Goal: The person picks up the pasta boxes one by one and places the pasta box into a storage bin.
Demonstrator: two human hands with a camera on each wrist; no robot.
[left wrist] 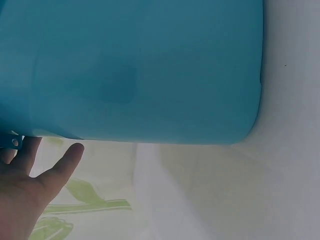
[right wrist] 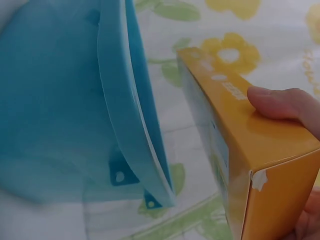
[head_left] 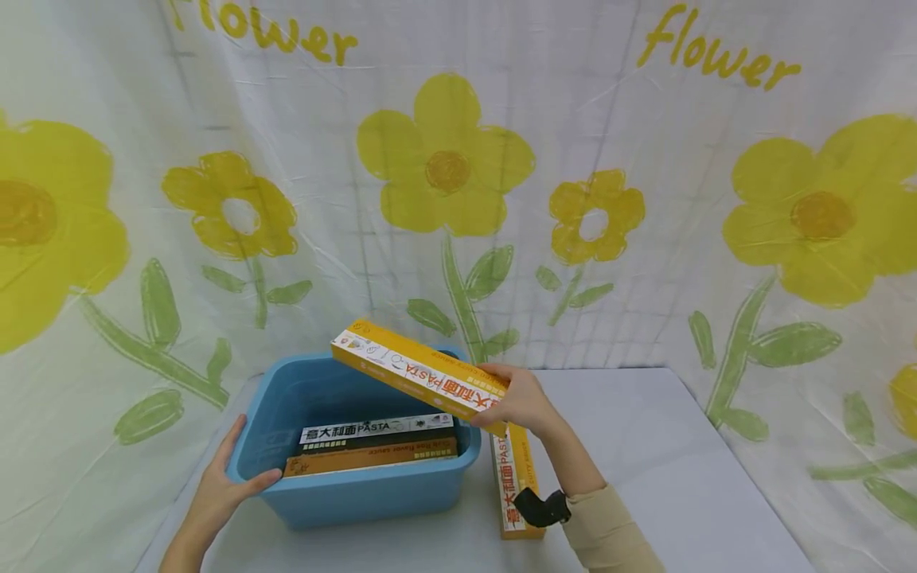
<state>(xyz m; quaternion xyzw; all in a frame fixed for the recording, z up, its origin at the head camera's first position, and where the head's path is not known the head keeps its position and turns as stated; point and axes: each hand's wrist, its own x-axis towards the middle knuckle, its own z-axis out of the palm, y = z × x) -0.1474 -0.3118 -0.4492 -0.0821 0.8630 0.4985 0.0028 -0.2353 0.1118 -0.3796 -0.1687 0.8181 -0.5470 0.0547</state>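
Note:
My right hand (head_left: 519, 402) grips one end of a yellow pasta box (head_left: 423, 370), thumb on one face in the right wrist view. The box slants above the right part of a blue plastic bin (head_left: 365, 493). Inside the bin lie a black-and-white pasta box (head_left: 376, 430) and a brown one (head_left: 372, 455), side by side. My left hand (head_left: 222, 485) rests against the bin's front left corner, thumb and fingers spread and fairly straight; its fingertips are partly hidden in the left wrist view. Below my right wrist, another yellow pasta box (head_left: 509, 485) lies on the table.
The white table (head_left: 645, 461) stretches to the right of the bin. Behind it hangs a white curtain (head_left: 501, 302) printed with yellow flowers. A black strap piece (head_left: 540, 507) sits at my right wrist, over the lying box.

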